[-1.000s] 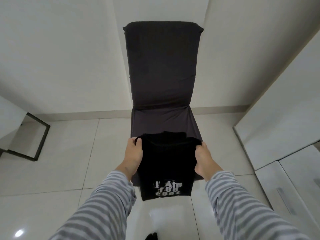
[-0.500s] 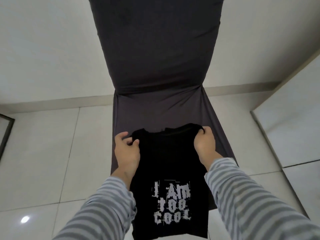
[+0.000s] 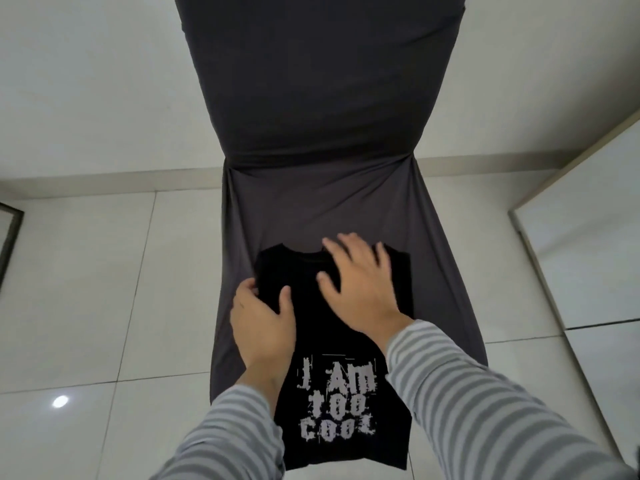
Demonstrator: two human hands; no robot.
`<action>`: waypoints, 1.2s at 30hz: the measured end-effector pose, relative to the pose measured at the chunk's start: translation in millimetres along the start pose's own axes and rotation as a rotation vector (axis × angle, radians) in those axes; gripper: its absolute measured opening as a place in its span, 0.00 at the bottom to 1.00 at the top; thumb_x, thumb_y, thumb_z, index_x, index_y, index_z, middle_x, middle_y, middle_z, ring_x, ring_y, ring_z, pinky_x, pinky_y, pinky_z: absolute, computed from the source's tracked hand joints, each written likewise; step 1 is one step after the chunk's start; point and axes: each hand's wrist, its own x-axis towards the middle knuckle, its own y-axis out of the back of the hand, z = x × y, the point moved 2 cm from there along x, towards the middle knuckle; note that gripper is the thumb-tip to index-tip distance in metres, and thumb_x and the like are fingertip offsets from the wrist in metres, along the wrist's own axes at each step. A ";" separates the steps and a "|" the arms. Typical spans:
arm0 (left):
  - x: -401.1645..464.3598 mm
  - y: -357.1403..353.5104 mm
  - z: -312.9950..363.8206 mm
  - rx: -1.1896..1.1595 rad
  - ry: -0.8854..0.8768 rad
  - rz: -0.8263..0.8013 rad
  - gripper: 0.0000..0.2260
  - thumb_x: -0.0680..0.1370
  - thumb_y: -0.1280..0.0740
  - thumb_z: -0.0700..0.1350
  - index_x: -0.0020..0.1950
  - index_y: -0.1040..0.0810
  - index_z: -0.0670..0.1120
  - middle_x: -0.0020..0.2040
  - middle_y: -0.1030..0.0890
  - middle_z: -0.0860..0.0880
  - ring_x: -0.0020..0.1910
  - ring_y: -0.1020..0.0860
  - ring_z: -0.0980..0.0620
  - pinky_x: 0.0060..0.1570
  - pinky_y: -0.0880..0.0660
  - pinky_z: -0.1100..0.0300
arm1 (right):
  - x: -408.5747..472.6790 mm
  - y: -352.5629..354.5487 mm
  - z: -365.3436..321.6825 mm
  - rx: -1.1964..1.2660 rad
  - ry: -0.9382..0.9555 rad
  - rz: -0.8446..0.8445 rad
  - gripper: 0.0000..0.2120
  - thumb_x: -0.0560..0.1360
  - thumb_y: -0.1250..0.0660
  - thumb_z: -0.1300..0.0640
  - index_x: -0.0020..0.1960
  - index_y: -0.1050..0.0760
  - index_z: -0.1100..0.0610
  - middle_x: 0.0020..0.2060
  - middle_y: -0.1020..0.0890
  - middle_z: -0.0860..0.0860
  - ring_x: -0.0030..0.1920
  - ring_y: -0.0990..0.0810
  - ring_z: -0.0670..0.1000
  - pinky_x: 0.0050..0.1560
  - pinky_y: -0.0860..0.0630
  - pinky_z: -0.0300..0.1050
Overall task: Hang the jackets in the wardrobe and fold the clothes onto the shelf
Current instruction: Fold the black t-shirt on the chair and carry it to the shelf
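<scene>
A black T-shirt (image 3: pixel 332 341) with white lettering lies on the seat of a chair covered in dark grey cloth (image 3: pixel 311 209), its lower part hanging over the seat's front edge. My left hand (image 3: pixel 263 323) grips the shirt's left edge, thumb on top and fingers tucked under the fabric. My right hand (image 3: pixel 360 285) lies flat on the shirt's upper right part with fingers spread, slightly blurred. Both sleeves are grey and white striped.
The chair's tall back (image 3: pixel 318 74) rises against a white wall. White glossy floor tiles (image 3: pixel 104 289) surround the chair. White cabinet panels (image 3: pixel 588 254) stand at the right. A dark metal frame (image 3: pixel 10 237) shows at the left edge.
The shirt went from being held up by its shoulders to lying on the chair seat. My right hand let go and now lies flat on it; my left shifted to its left edge.
</scene>
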 end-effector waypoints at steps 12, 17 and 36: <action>-14.4 10.4 -6.9 -0.184 -0.017 -0.146 0.07 0.79 0.36 0.41 0.56 0.24 0.49 0.52 0.23 0.51 0.50 0.24 0.52 0.52 0.31 0.59 | -11.0 2.3 -5.4 -0.155 0.157 -0.309 0.25 0.76 0.43 0.37 0.61 0.29 0.55 0.48 0.18 0.52 0.49 0.20 0.54 0.57 0.31 0.50; -34.8 23.3 14.0 -0.316 -0.032 -0.198 0.06 0.80 0.39 0.40 0.53 0.27 0.51 0.44 0.21 0.53 0.47 0.22 0.52 0.48 0.31 0.61 | -25.3 37.1 -6.5 0.191 -0.008 -0.453 0.20 0.77 0.40 0.41 0.58 0.23 0.55 0.50 0.18 0.54 0.52 0.20 0.55 0.53 0.23 0.49; -125.7 197.7 222.8 -0.655 0.094 -0.065 0.26 0.82 0.44 0.51 0.76 0.43 0.39 0.74 0.39 0.38 0.73 0.40 0.39 0.70 0.43 0.50 | -58.0 458.1 -118.2 0.737 -0.013 0.054 0.16 0.80 0.41 0.45 0.60 0.23 0.53 0.52 0.19 0.49 0.53 0.20 0.51 0.57 0.25 0.44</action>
